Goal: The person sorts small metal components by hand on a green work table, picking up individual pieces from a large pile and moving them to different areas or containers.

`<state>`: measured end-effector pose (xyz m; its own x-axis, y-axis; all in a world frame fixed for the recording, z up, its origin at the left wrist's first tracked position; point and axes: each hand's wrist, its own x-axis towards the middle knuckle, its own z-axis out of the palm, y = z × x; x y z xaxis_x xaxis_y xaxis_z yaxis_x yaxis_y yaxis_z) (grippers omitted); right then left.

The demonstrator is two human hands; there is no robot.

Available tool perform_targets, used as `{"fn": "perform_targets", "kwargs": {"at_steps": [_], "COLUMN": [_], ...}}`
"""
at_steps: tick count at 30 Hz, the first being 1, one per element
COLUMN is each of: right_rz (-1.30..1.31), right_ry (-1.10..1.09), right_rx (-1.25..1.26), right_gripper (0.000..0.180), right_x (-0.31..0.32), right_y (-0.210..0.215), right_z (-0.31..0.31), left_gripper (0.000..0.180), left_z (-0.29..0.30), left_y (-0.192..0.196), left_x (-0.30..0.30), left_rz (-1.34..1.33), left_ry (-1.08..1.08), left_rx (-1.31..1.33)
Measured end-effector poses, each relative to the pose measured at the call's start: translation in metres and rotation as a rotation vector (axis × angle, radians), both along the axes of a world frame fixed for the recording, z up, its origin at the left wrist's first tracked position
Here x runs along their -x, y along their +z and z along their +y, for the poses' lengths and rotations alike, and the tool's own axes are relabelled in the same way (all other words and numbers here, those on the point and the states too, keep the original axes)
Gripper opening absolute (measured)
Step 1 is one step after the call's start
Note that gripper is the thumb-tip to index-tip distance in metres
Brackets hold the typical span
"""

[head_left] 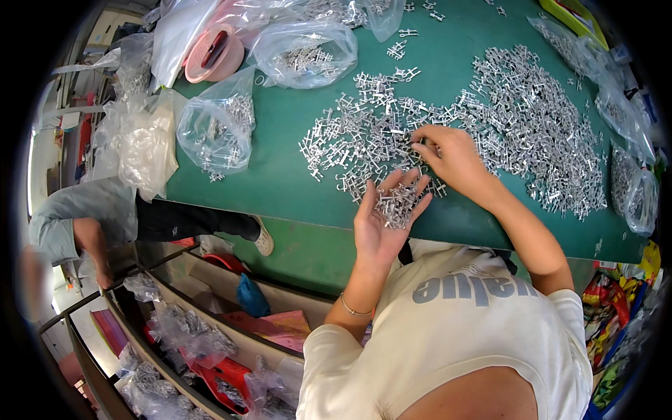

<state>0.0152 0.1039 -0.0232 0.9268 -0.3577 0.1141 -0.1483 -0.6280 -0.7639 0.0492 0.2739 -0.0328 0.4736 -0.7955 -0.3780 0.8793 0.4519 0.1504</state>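
Head view (only view): left grip (pixel 376 234) is held palm up at the near edge of the counter (pixel 287 192), half open, fingers spread and curled; a heap of small metal pcs (pixel 397 207) is cradled in it, not clamped. Right grip (pixel 451 155) is placed at the smaller pile (pixel 364 140), thumb and fingers nearly together; whether a pc. is pinched cannot be told. More pcs are spread in the larger pile (pixel 542 133) to the right; the two piles are in contact.

Risks, as judged: (1) Pcs may be spilled off the palm, prob. to lap or floor (pixel 315 255), if it is tilted or overfilled, given gaps btwn fingers. (2) Extra pcs may be dragged along if hooked ends are tangled. (3) Piles may be mixed if pcs are swept sideways.
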Motion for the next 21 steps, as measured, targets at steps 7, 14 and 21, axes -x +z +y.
{"fn": "perform_targets", "kwargs": {"at_steps": [7,14,21], "right_rz": [0.151,0.156,0.022], "right_ry": [-0.005,-0.048,0.074], "right_rx": [-0.982,-1.083,-0.767], "right_gripper": [0.017,0.018,0.031], "right_x": [0.019,0.034,0.05], "right_y": [0.026,0.024,0.021], "right_z": [-0.004,0.004,0.012], "left_gripper": [0.049,0.054,0.056], "left_z": [0.0,-0.006,-0.01], "left_y": [0.0,0.012,0.011], "left_x": [0.0,0.003,0.005], "left_rz": [0.011,0.046,0.154], "left_ry": [-0.006,0.042,0.057], "left_rx": [0.073,0.085,0.199]}}
